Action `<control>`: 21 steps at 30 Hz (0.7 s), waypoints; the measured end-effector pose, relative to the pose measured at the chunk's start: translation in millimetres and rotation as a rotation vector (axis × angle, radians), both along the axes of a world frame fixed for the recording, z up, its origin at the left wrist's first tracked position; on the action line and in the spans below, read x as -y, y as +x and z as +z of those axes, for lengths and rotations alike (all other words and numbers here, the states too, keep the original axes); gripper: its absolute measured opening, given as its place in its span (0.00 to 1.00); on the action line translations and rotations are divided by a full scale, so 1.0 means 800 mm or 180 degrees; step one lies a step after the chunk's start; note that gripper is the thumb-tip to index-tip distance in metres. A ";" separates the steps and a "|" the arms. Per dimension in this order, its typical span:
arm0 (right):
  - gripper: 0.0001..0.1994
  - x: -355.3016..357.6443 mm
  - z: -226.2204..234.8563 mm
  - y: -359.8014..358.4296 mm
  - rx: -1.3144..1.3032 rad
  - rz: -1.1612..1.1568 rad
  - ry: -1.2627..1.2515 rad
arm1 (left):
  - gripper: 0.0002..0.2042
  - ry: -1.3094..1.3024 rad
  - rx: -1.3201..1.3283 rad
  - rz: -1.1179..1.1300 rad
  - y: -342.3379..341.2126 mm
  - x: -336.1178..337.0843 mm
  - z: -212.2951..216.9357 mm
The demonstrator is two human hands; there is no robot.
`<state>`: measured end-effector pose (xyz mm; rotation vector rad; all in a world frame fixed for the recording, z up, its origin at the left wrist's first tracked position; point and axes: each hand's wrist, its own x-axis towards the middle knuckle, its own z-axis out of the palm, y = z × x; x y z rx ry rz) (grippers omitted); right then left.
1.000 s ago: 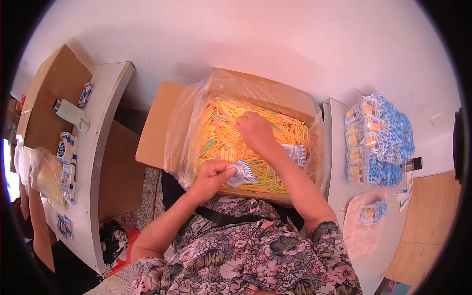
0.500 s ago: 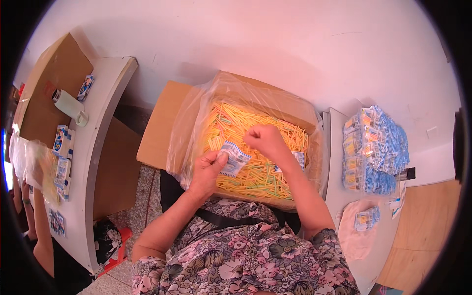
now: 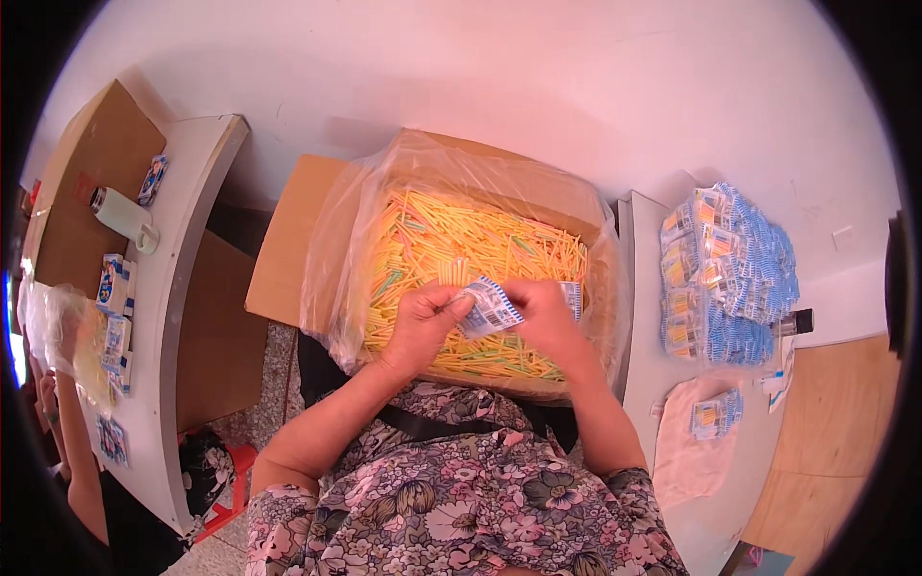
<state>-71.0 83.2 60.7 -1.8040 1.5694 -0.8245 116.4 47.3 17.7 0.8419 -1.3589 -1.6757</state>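
Observation:
My left hand (image 3: 425,324) is closed, pinching a small clear packet with blue striped edges (image 3: 488,309) between thumb and fingers. A short bunch of thin yellow sticks (image 3: 453,273) pokes up from the same hand. My right hand (image 3: 544,315) is curled at the packet's right edge, its fingers closed on it and partly hidden. Both hands are over an open cardboard box (image 3: 523,161), lined with clear plastic and full of loose sticks (image 3: 480,226), mostly yellow with some green and pink. Another blue-edged packet (image 3: 572,299) shows just behind my right hand.
A heap of filled blue-edged packets (image 3: 730,278) stands on the right-hand table, near a pink cloth (image 3: 693,461) bearing one packet (image 3: 716,417). On the left table are a pale green flask (image 3: 123,217) and small boxes (image 3: 113,284). Another person's arm (image 3: 82,470) shows at far left.
My right hand has come down from above the sticks to the packet's right edge. My left hand has moved slightly right with the packet, which is now tilted toward the right hand.

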 end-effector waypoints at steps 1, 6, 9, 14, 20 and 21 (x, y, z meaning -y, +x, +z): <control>0.10 0.005 0.002 -0.012 0.0521 -0.0304 0.0408 | 0.06 -0.0266 0.0358 -0.0064 -0.001 0.000 0.004; 0.16 0.009 0.009 0.002 0.0386 -0.0037 0.0402 | 0.02 -0.1603 0.1042 -0.0584 -0.016 -0.009 -0.008; 0.16 0.008 -0.001 0.010 -0.0367 -0.0229 -0.0257 | 0.04 -0.1911 0.1019 -0.0581 -0.025 -0.012 -0.006; 0.14 0.000 -0.027 -0.012 0.0883 -0.0729 -0.0073 | 0.05 -0.1659 0.0856 -0.0923 -0.032 -0.011 0.001; 0.10 -0.056 -0.039 -0.050 -0.0170 -0.0791 0.0257 | 0.04 -0.0311 0.0482 -0.0857 -0.016 0.004 -0.007; 0.10 -0.069 -0.048 -0.045 -0.0940 -0.0339 0.0374 | 0.04 -0.0051 0.0307 -0.0813 -0.018 0.006 -0.013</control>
